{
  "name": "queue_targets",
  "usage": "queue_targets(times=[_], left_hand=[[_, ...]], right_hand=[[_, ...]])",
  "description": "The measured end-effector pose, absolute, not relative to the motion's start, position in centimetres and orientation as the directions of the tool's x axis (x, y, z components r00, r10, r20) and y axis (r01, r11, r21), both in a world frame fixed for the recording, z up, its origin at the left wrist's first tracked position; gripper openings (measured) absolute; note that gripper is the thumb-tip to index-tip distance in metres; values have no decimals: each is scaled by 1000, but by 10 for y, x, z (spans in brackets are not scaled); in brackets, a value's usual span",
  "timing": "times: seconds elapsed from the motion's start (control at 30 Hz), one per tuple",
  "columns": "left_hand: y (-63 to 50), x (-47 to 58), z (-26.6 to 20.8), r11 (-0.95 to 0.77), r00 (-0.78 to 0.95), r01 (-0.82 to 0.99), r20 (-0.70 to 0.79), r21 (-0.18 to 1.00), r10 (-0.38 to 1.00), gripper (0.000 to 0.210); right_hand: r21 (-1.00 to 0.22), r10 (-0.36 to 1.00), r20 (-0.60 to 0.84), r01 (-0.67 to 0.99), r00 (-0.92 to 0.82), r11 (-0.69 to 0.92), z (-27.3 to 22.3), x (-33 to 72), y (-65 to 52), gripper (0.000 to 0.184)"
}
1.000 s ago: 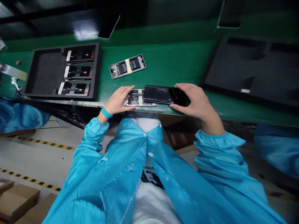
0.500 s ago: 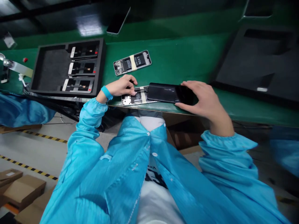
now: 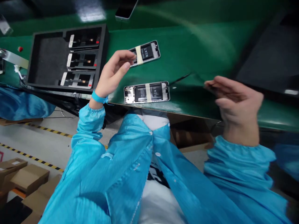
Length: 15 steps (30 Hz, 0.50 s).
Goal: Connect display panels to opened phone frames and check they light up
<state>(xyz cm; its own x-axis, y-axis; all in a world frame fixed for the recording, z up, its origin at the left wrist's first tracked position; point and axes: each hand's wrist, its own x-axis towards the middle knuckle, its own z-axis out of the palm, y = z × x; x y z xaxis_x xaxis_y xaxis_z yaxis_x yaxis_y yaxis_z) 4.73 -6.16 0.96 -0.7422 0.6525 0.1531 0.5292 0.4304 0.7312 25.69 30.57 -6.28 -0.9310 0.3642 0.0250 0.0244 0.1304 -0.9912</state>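
Observation:
My right hand (image 3: 235, 101) is raised over the bench at the right, fingers pinched on a black phone panel (image 3: 183, 78). The panel is seen nearly edge-on, dark and blurred. Close to the bench edge lies an opened phone body (image 3: 158, 91), its battery and board exposed, with a pale tape strip across it. Behind it, a second opened phone body (image 3: 149, 52) lies at a slant with a similar strip. My left hand (image 3: 114, 70) hovers at that phone's left end, thumb and fingers apart; whether the fingertips touch it I cannot tell.
A black foam tray (image 3: 46, 62) at the left holds several phone screen parts (image 3: 81, 60). Another phone (image 3: 126, 10) lies at the back. A large dark tray (image 3: 268, 59) stands at the right. Cardboard boxes (image 3: 30, 179) are on the floor.
My right hand has lifted the black panel off the near phone body and carried it right, tilting it. My left hand has left the near phone and moved up to the far one.

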Motion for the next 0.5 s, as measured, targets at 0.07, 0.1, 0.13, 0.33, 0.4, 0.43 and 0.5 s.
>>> queue_targets(times=[0.07, 0.1, 0.13, 0.33, 0.4, 0.43, 0.5], left_hand=[[-74, 70, 14, 409, -773, 501, 183, 763, 607, 72], [-79, 84, 16, 391, -782, 489, 193, 780, 593, 63], [-83, 99, 18, 369, -781, 481, 197, 795, 593, 58], [-91, 179, 24, 40, -505, 456, 221, 889, 834, 66], [-93, 191, 20, -40, -440, 370, 213, 928, 872, 46], [-95, 194, 18, -41, -433, 335, 193, 941, 881, 39], [-100, 198, 15, -11, -449, 283, 143, 959, 882, 30]], right_hand=[[-999, 365, 13, -27, -931, -33, -52, 267, 294, 73], [-996, 313, -23, -7, -950, -94, -43, 274, 285, 67], [-988, 219, -88, 57, -972, -143, -33, 280, 276, 65], [-927, -427, -194, 307, -883, -214, -7, 299, 222, 69], [-918, -518, -174, 328, -838, -224, -15, 298, 212, 71], [-906, -544, -189, 359, -817, -225, -19, 297, 208, 70], [-884, -575, -231, 416, -785, -213, -26, 296, 204, 68]])
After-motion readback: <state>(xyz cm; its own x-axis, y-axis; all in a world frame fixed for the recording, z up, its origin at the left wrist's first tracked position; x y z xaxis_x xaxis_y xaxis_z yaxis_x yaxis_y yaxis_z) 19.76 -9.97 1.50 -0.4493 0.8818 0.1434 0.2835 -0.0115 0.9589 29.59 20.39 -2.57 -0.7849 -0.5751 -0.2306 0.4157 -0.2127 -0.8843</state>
